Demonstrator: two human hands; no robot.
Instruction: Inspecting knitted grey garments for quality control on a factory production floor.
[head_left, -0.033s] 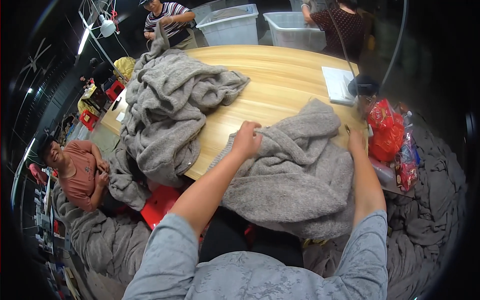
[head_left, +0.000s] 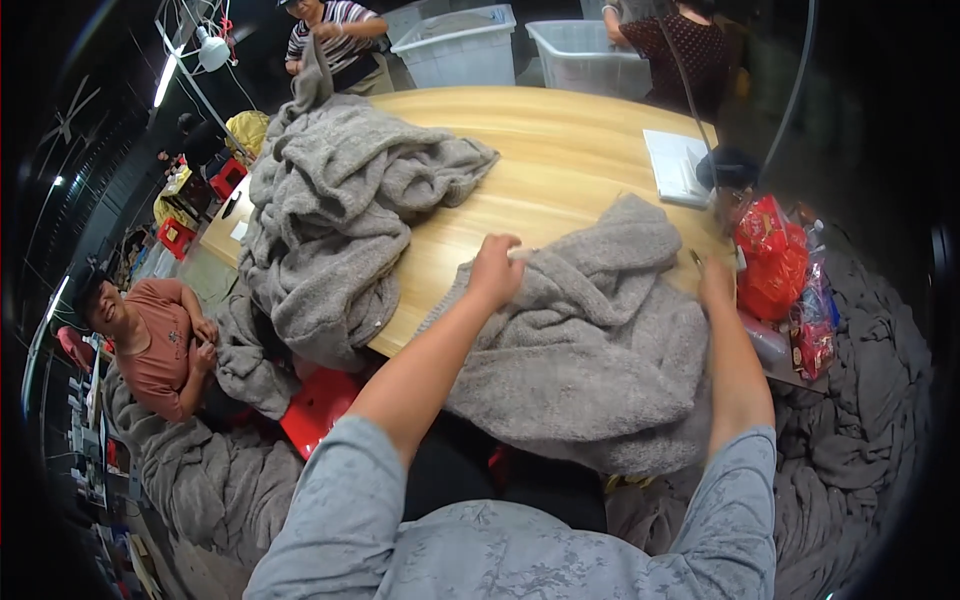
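A grey knitted garment (head_left: 590,360) lies in loose folds in front of me, its near part hanging over the table's edge toward my lap. My left hand (head_left: 497,272) is at its upper left edge, fingers bent in a pinch on the knit. At the garment's right side, my right hand (head_left: 716,282) is closed around a small pointed metal tool (head_left: 696,258) that looks like thread snips; most of it is hidden by the hand.
On the wooden table (head_left: 560,130), a big grey knit heap (head_left: 340,200) lies left and white papers (head_left: 676,165) far right. A red plastic bag (head_left: 775,255) sits at right. A co-worker (head_left: 155,340) sits left; two people stand behind the table near plastic bins (head_left: 455,50).
My left hand has shifted very slightly up along the garment's edge. The garment's folds have barely stirred.
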